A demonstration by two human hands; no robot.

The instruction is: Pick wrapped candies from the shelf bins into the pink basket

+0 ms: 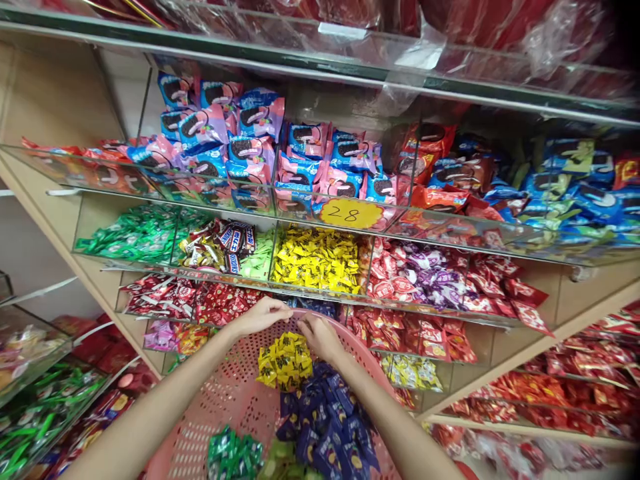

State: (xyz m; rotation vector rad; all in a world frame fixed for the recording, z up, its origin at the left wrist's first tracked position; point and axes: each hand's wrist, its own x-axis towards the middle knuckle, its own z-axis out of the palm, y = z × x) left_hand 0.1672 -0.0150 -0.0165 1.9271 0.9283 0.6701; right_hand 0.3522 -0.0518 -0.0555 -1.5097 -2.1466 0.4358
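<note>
A pink perforated basket (227, 393) sits low in the middle of the view and holds a pile of yellow candies (285, 360), dark blue candies (325, 420) and a few green ones (233, 453). My left hand (260, 315) rests on the basket's far rim, fingers curled over it. My right hand (320, 337) is just right of it, fingers bent down onto the top of the yellow pile. Whether it pinches a candy I cannot tell. Directly behind the hands is a clear bin of yellow candies (317, 257).
Tiered clear bins fill the wooden shelving: green candies (135, 233), mixed chocolate bars (225, 243), red and purple sweets (430, 273), cookie packs (260, 143) above with a yellow "28" tag (351, 213). More candy bins (35, 393) stand at lower left and lower right.
</note>
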